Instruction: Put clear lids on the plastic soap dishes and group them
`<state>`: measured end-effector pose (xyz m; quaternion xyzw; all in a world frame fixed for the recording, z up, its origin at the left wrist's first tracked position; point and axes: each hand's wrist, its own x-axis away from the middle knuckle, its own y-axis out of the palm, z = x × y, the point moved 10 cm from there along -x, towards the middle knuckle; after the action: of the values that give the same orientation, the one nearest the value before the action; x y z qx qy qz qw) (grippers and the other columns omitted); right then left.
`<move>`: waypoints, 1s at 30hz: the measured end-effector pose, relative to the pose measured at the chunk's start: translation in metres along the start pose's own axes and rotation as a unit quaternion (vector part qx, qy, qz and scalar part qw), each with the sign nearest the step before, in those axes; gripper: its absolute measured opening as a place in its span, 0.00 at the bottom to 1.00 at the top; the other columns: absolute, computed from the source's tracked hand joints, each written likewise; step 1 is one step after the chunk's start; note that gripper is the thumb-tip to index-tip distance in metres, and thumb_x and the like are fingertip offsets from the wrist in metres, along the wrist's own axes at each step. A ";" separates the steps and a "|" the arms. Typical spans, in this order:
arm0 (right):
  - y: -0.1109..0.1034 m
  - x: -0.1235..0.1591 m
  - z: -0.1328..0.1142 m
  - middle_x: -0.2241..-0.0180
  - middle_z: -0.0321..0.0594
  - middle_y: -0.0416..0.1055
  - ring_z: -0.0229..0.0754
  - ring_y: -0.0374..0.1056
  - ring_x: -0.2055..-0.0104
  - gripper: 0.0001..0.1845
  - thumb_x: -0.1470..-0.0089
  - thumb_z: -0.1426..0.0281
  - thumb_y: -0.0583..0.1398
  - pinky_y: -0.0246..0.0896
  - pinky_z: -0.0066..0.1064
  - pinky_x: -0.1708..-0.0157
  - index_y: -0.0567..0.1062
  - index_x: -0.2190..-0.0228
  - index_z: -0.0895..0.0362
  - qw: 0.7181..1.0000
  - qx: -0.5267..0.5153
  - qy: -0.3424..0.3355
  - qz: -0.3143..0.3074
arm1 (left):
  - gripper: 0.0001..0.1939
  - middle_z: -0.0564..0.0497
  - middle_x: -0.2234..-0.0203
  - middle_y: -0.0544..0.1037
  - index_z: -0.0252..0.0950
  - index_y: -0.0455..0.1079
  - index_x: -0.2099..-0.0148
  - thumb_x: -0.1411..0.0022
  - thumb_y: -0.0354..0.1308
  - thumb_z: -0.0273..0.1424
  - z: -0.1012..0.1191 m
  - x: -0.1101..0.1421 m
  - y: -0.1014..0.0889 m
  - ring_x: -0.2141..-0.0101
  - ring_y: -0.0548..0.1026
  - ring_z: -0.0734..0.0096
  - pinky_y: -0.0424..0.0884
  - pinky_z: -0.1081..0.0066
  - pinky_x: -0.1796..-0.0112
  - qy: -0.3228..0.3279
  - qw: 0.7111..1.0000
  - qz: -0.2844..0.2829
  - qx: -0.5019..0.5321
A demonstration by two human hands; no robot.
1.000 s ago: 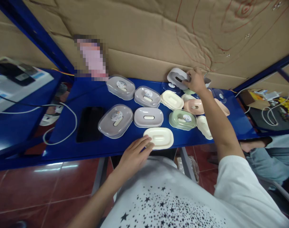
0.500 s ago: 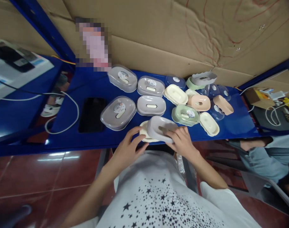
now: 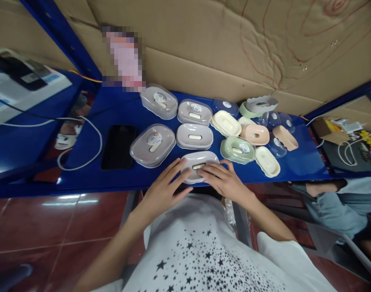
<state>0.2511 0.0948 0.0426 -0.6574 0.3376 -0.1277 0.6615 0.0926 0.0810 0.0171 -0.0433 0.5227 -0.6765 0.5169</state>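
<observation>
I see a black slab (image 3: 118,147) left of centre, a green box (image 3: 238,151) near the grey dish (image 3: 200,157), just below centre on the blue surface (image 3: 143,180), dish oval, cream showing through its slot (image 3: 198,166), left hand (image 3: 165,184) spread at its left end, right hand (image 3: 227,180) loosely spread, covering its right

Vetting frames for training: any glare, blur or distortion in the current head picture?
Head view: bright glare streaks on the red floor; head view: slight softness, print on the lid label unreadable; head view: wide-angle stretch towards the edges; head view: pixelated patch at upper left; head view: grey dish under the hands easily made out.
</observation>
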 end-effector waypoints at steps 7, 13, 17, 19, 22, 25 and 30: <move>0.007 0.005 -0.005 0.35 0.37 0.75 0.43 0.70 0.33 0.19 0.24 0.64 0.57 0.56 0.47 0.33 0.73 0.36 0.46 0.999 0.020 -0.018 -0.019 | 0.20 0.36 0.30 0.70 0.38 0.69 0.35 0.26 0.64 0.29 0.005 -0.001 0.001 0.30 0.68 0.45 0.74 0.47 0.35 0.019 0.998 0.014 -0.050; -0.053 -0.013 0.119 0.35 0.47 0.74 0.55 0.68 0.31 0.22 0.24 0.60 0.55 0.58 0.53 0.32 0.74 0.35 0.51 0.983 0.048 0.165 0.058 | 0.19 0.35 0.37 0.72 0.40 0.71 0.37 0.27 0.62 0.24 -0.010 0.001 -0.012 0.37 0.74 0.46 0.77 0.48 0.41 -0.063 0.987 0.117 -0.095; -0.036 -0.036 0.215 0.31 0.53 0.69 0.63 0.67 0.31 0.33 0.32 0.51 0.62 0.62 0.60 0.33 0.72 0.34 0.54 0.959 0.006 0.281 -0.038 | 0.16 0.40 0.48 0.77 0.41 0.77 0.42 0.29 0.61 0.23 -0.004 0.006 -0.010 0.48 0.79 0.54 0.78 0.56 0.48 -0.041 0.984 0.139 -0.104; -0.018 -0.048 0.238 0.32 0.51 0.70 0.61 0.69 0.32 0.38 0.38 0.51 0.67 0.64 0.56 0.33 0.71 0.34 0.54 0.950 -0.037 0.297 -0.090 | 0.16 0.42 0.51 0.79 0.42 0.78 0.44 0.30 0.62 0.23 0.005 0.006 -0.007 0.51 0.79 0.55 0.77 0.56 0.50 -0.017 0.984 0.126 -0.121; -0.020 -0.061 0.246 0.35 0.51 0.73 0.61 0.73 0.36 0.37 0.41 0.54 0.69 0.67 0.55 0.35 0.72 0.36 0.56 0.948 -0.042 0.305 -0.078 | 0.12 0.41 0.50 0.81 0.41 0.79 0.45 0.30 0.65 0.27 0.015 0.002 -0.001 0.50 0.79 0.52 0.74 0.51 0.47 0.004 0.983 0.088 -0.159; -0.058 -0.057 0.225 0.32 0.54 0.69 0.66 0.70 0.34 0.37 0.40 0.55 0.67 0.65 0.60 0.34 0.71 0.36 0.58 0.957 -0.001 0.291 0.004 | 0.18 0.38 0.41 0.80 0.40 0.76 0.38 0.28 0.65 0.36 0.017 -0.007 0.007 0.48 0.78 0.46 0.72 0.46 0.45 -0.012 0.983 0.044 -0.179; -0.086 -0.009 0.108 0.28 0.49 0.65 0.62 0.61 0.26 0.36 0.37 0.53 0.66 0.60 0.61 0.30 0.68 0.33 0.50 0.985 -0.051 0.157 0.047 | 0.38 0.29 0.27 0.64 0.38 0.55 0.21 0.26 0.62 0.43 0.004 -0.014 0.014 0.40 0.76 0.36 0.72 0.39 0.43 -0.067 0.984 0.016 -0.162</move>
<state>0.3347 0.1760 0.1176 -0.6452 0.4741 -0.1805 0.5713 0.1107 0.0894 0.0153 -0.1632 0.5903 -0.5703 0.5474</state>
